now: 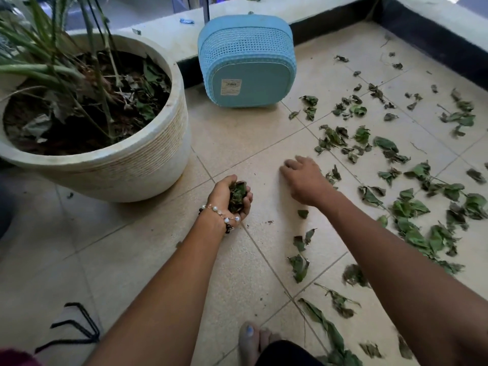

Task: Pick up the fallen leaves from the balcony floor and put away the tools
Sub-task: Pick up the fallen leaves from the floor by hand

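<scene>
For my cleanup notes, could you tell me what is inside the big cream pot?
Inside the big cream ribbed pot: dark soil, dry leaves, green plant stems. Deeper soil is hidden.

wilted green leaves (412, 207) lie scattered on tiles; black hand rake (76, 328) lies flat.

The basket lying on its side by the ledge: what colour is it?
Light blue, with a woven mesh wall. The basket shows in the head view, the only one.

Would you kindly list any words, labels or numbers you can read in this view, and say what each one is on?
None can be read.
White sticker on the underside of the blue basket: printed lines, too small and blurred to read.
No other text shows on the plant pot or the floor tiles.
</scene>
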`<state>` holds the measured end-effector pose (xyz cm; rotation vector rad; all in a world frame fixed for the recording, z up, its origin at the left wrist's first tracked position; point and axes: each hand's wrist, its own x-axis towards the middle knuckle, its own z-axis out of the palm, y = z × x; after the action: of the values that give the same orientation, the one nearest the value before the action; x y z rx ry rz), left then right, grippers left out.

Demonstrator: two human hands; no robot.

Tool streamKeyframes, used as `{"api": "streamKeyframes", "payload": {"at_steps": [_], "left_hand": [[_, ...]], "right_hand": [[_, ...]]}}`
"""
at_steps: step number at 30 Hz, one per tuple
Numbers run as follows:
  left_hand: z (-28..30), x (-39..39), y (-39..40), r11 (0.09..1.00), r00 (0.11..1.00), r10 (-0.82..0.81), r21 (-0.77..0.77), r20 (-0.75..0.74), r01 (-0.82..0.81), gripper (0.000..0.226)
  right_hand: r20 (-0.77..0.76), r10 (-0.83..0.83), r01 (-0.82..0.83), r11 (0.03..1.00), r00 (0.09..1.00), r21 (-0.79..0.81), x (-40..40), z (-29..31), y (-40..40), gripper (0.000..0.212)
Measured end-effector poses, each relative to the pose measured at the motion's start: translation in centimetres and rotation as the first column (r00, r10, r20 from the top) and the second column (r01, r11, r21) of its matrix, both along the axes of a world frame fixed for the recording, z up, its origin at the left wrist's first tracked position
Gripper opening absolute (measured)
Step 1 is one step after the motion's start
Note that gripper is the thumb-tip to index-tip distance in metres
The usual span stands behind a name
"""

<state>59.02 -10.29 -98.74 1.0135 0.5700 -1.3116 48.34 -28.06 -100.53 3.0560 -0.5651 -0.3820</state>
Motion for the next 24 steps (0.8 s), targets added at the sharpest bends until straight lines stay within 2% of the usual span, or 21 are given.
{"api": "streamKeyframes", "payload": {"at_steps": [2, 5, 10, 12, 14, 16, 17, 19, 22, 24], "left_hand": [[0.3, -0.4, -0.3, 0.999, 1.0, -0.017, -0.035, -0.003, 0.017, 0.034], [0.8, -1.2, -0.9, 0.997, 0.999, -0.032, -0.07, -0.003, 0.032, 0.034], [0.9, -2.6, -1.6, 0.994, 0.998, -0.047, -0.099, 0.04, 0.051, 0.034], [0.9, -3.3, -1.8, 0.993, 0.997, -0.059, -0.102, 0.056, 0.064, 0.035], [0.8, -3.9, -2.0, 0.992, 0.996, -0.066, -0.103, 0.059, 0.072, 0.036], [0.6, -4.3, -2.1, 0.993, 0.995, -0.071, -0.089, 0.065, 0.077, 0.036], [0.5, -4.4, -2.1, 0.994, 0.995, -0.071, -0.078, 0.069, 0.077, 0.037], [0.2, -4.4, -2.2, 0.996, 0.995, -0.064, -0.055, 0.073, 0.068, 0.038], [-0.1, -4.4, -2.2, 0.997, 0.995, -0.066, -0.027, 0.079, 0.069, 0.04], [-0.2, -4.4, -2.1, 0.997, 0.993, -0.078, -0.008, 0.094, 0.079, 0.042]], "right_hand": [[0.004, -0.074, 0.074, 0.996, 0.997, 0.056, -2.0, 0.1, -1.6, 0.044], [0.083, -0.107, 0.091, 0.98, 0.991, 0.177, -4.1, 0.5, -2.2, 0.032], [0.109, -0.094, 0.062, 0.962, 0.99, 0.266, -6.3, 0.9, 0.4, 0.028], [0.168, -0.12, 0.068, 0.956, 0.978, 0.287, -7.1, 1.1, 1.1, 0.029], [0.288, -0.261, 0.176, 0.941, 0.921, 0.29, -7.8, 1.3, 0.8, 0.029], [0.354, -0.472, 0.361, 0.87, 0.808, 0.335, -8.2, 1.3, -0.2, 0.032], [0.324, -0.537, 0.422, 0.83, 0.779, 0.364, -8.3, 1.3, -0.6, 0.037], [0.161, -0.546, 0.452, 0.798, 0.822, 0.398, -8.0, 1.3, -1.2, 0.05], [-0.003, -0.422, 0.382, 0.815, 0.906, 0.435, -6.7, 1.0, -0.9, 0.065], [-0.064, -0.339, 0.337, 0.859, 0.939, 0.385, -5.8, 0.4, -0.3, 0.069]]}}
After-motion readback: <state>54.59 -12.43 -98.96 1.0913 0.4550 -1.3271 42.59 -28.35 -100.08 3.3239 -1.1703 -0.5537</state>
